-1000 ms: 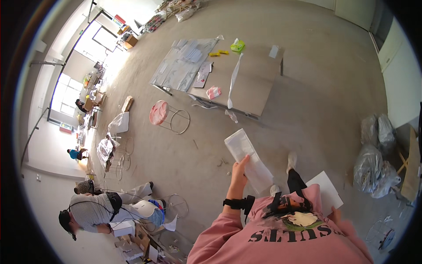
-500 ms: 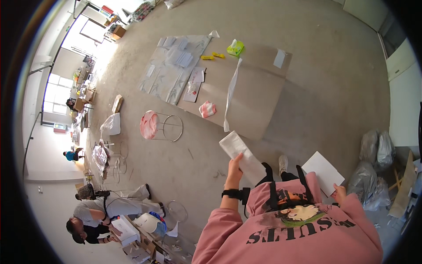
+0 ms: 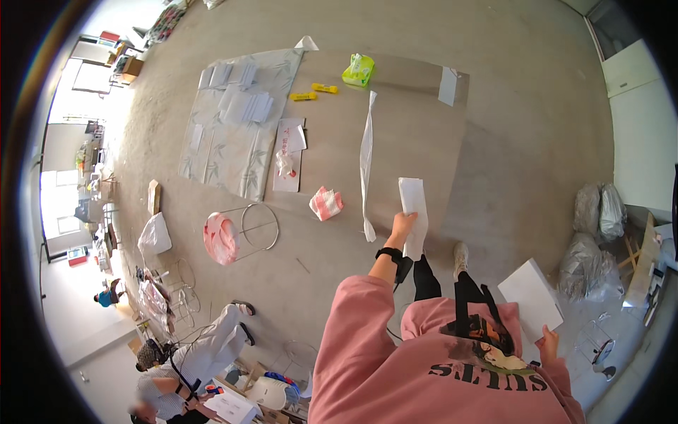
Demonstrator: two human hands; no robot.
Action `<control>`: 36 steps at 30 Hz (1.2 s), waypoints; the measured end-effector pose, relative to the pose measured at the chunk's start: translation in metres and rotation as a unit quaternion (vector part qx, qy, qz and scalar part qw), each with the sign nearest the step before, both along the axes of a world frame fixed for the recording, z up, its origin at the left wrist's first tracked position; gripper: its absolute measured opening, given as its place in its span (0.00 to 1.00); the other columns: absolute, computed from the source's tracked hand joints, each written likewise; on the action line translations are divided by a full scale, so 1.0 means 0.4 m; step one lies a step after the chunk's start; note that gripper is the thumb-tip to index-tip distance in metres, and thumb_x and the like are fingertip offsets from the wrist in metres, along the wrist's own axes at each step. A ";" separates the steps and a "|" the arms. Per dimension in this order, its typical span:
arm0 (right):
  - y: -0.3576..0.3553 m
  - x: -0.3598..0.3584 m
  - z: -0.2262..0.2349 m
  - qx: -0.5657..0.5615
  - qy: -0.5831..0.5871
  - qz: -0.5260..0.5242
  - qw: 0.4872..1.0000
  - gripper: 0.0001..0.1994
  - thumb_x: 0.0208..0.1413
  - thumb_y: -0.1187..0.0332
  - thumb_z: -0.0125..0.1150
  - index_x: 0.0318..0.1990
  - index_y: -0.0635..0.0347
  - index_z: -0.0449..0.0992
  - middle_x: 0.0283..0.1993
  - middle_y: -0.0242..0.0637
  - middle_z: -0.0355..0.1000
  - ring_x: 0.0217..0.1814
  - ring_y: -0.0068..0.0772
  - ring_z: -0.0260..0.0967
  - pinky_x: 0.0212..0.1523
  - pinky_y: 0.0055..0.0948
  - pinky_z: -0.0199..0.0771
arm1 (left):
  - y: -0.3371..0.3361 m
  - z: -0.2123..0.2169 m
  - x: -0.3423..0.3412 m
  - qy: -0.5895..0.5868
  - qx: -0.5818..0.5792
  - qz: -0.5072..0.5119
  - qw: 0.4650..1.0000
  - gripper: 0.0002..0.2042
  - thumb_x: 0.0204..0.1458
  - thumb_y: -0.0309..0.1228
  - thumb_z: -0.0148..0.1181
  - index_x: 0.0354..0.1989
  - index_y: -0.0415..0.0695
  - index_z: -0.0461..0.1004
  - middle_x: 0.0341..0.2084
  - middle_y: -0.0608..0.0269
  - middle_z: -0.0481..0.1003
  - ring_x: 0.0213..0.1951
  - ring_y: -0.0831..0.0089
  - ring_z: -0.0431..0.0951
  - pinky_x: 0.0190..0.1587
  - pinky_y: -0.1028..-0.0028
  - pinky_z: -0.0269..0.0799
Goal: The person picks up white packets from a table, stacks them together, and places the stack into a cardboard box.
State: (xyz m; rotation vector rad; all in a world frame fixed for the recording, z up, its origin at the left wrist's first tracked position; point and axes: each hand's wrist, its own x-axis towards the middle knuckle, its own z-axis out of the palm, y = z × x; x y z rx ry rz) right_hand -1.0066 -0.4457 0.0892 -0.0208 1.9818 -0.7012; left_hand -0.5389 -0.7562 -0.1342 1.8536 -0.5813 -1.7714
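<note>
Your folded sheets (image 3: 417, 201): smooth, paper-like
Your white panel (image 3: 530, 297): smooth, matt
Your sleeve (image 3: 357, 304): matt cloth
Bags (image 3: 580, 258): glossy, wrinkled plastic

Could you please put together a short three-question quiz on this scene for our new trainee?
1. How many small yellow items lie on the table?
2. True or false: the pink-and-white cloth is nearer the person's left grip than the green packet is.
3. What does the left grip hold?

Key:
1. Two.
2. True.
3. A long white bundle.
</note>
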 end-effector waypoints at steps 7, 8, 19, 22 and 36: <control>0.058 0.086 0.065 0.024 -0.048 -0.043 0.998 0.17 0.53 0.58 0.56 0.45 0.58 0.65 0.39 0.37 0.71 0.40 0.35 0.71 0.39 0.35 0.74 | -0.214 -0.124 0.048 0.046 -0.035 -0.005 0.998 0.20 0.40 0.37 0.64 0.35 0.31 0.74 0.26 0.55 0.75 0.30 0.67 0.75 0.33 0.69 0.68; 0.050 0.092 0.070 0.031 -0.071 -0.042 0.996 0.17 0.53 0.58 0.56 0.45 0.58 0.65 0.40 0.37 0.71 0.41 0.35 0.71 0.41 0.36 0.73 | -0.210 -0.169 0.083 0.043 -0.033 0.000 0.999 0.20 0.40 0.37 0.64 0.35 0.31 0.74 0.26 0.55 0.75 0.30 0.67 0.75 0.33 0.69 0.68; -0.094 0.015 -0.016 0.012 -0.198 0.003 0.980 0.20 0.55 0.56 0.53 0.49 0.60 0.64 0.45 0.37 0.68 0.48 0.37 0.66 0.49 0.38 0.66 | 0.375 -0.263 0.401 -0.277 0.088 -0.178 0.940 0.10 0.45 0.32 0.55 0.25 0.35 0.74 0.21 0.56 0.75 0.21 0.67 0.77 0.25 0.70 0.70; -0.112 -0.073 -0.071 0.041 -0.169 0.008 0.985 0.19 0.53 0.57 0.55 0.48 0.57 0.64 0.45 0.39 0.69 0.47 0.38 0.68 0.46 0.39 0.68 | 0.406 -0.128 0.251 -0.091 0.238 0.030 0.966 0.12 0.49 0.33 0.54 0.37 0.39 0.74 0.30 0.56 0.77 0.30 0.64 0.78 0.36 0.63 0.70; -0.624 -0.285 -0.383 0.019 -0.183 0.296 0.937 0.13 0.57 0.64 0.49 0.45 0.61 0.65 0.39 0.41 0.69 0.40 0.40 0.70 0.38 0.45 0.73 | 1.179 0.106 -0.244 0.106 0.182 0.461 0.862 0.16 0.50 0.38 0.52 0.43 0.41 0.71 0.37 0.59 0.76 0.36 0.65 0.77 0.36 0.66 0.71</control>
